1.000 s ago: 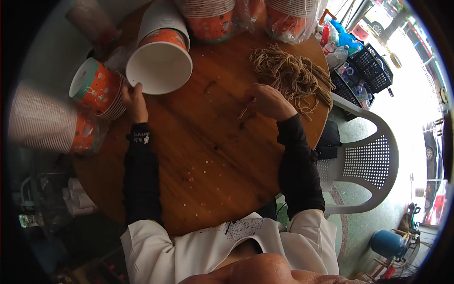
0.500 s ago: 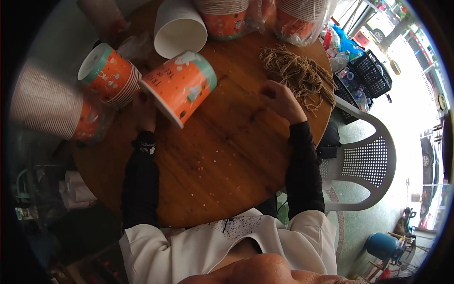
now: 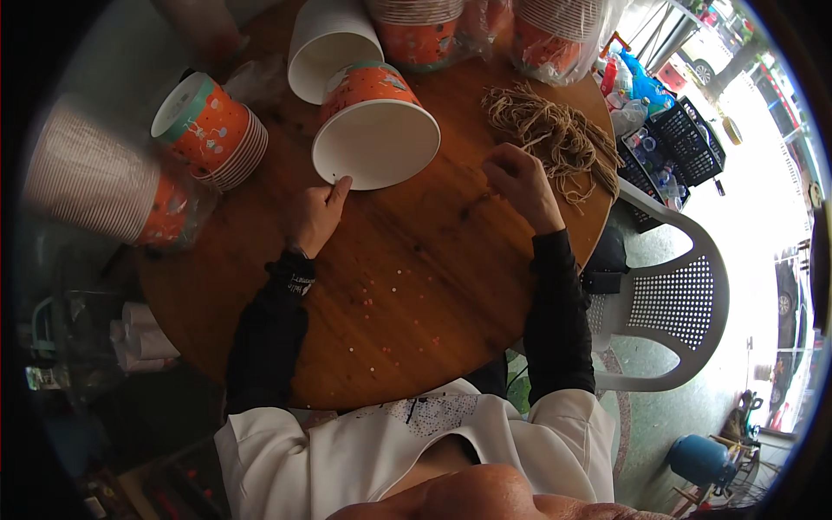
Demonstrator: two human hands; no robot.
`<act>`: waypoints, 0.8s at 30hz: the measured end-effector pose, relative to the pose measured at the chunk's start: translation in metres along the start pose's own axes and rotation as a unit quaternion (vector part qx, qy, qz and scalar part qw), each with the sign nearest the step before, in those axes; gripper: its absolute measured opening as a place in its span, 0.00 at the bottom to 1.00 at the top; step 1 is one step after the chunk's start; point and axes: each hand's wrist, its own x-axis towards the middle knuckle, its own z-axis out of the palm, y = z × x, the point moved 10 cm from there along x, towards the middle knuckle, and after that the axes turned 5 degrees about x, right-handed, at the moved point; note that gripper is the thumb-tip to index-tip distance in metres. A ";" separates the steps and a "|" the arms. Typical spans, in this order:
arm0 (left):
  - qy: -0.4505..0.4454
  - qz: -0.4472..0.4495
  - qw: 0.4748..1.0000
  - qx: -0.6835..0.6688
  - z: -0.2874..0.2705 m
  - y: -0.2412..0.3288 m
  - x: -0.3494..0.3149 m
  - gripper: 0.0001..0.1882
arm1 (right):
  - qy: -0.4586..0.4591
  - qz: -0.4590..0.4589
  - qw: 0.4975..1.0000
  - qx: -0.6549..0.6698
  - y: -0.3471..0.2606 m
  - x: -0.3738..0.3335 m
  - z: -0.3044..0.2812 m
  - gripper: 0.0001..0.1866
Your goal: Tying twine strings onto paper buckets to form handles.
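Note:
An orange paper bucket (image 3: 377, 147) with a white inside is tilted above the table, its wide mouth facing me. My left hand (image 3: 319, 217) grips its near rim, with the thumb lying on the edge and the other fingers curled. To the right, my right hand (image 3: 524, 184) is held with its fingers bent together beside a loose bundle of tan string (image 3: 555, 130). Whatever those fingers may pinch is too small to make out. Behind the held bucket lies another bucket (image 3: 325, 39), white, with its mouth toward me.
A nested stack of orange buckets (image 3: 208, 126) stands at the left, beside a plastic-wrapped stack (image 3: 95, 178). More wrapped stacks (image 3: 420, 39) stand at the back of the round wooden table (image 3: 407, 260). A grey plastic chair (image 3: 672, 295) and black crates (image 3: 685, 134) are at the right.
The orange bucket has swung round so that its mouth faces me. My left hand has shifted right and now shows at the near rim. My right hand has barely moved.

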 end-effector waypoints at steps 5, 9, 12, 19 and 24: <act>-0.097 0.002 0.914 -0.395 0.031 0.044 -0.013 0.18 | -0.001 -0.047 0.996 -0.070 -0.010 0.002 0.002 0.06; -0.075 0.079 0.882 -0.458 0.041 0.120 -0.004 0.11 | -0.009 -0.100 0.989 -0.112 -0.014 -0.001 0.004 0.05; -0.049 0.120 0.886 -0.445 0.046 0.154 0.010 0.10 | -0.020 -0.106 0.990 -0.095 -0.015 -0.002 0.009 0.05; -0.002 0.145 0.909 -0.392 0.052 0.157 0.014 0.08 | -0.040 -0.053 0.973 -0.219 -0.005 -0.006 0.007 0.08; -0.046 0.098 0.906 -0.410 0.063 0.148 0.019 0.10 | 0.197 -0.157 0.887 -0.386 -0.041 -0.022 -0.042 0.12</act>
